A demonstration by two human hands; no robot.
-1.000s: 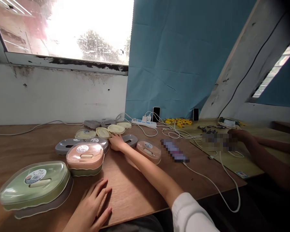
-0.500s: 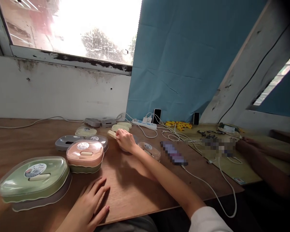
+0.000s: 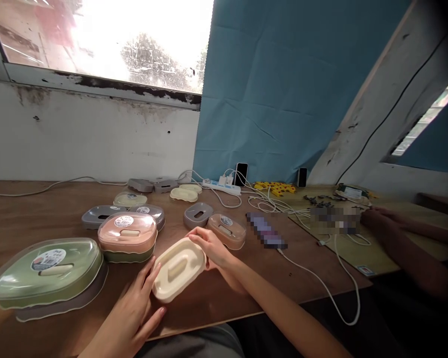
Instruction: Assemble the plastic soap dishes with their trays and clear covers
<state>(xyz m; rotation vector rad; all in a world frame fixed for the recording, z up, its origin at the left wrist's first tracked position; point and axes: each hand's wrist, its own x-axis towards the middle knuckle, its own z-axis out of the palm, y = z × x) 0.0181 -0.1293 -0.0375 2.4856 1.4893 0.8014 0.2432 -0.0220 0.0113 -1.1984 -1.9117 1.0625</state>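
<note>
In the head view a cream oval plastic dish, shallow with a raised bar in its middle, is tilted above the wooden table near the front edge. My right hand grips its upper right rim, fingers at the far side. My left hand is at its left edge, fingers stretched and thumb apart, the fingertips at or against the rim. To the left stand a pink lidded box on a green tray and a larger green lidded box. A brown-orange lidded box and a grey piece lie beyond my right hand.
Pale yellow pieces and grey pieces lie toward the wall. A power strip with white cables, a phone, and yellow parts sit further right. Another person's arms rest at the neighbouring table.
My right hand has come back from the pale yellow pieces toward me, bringing the cream dish beside my left hand. The left hand has barely moved. The view has shifted slightly.
</note>
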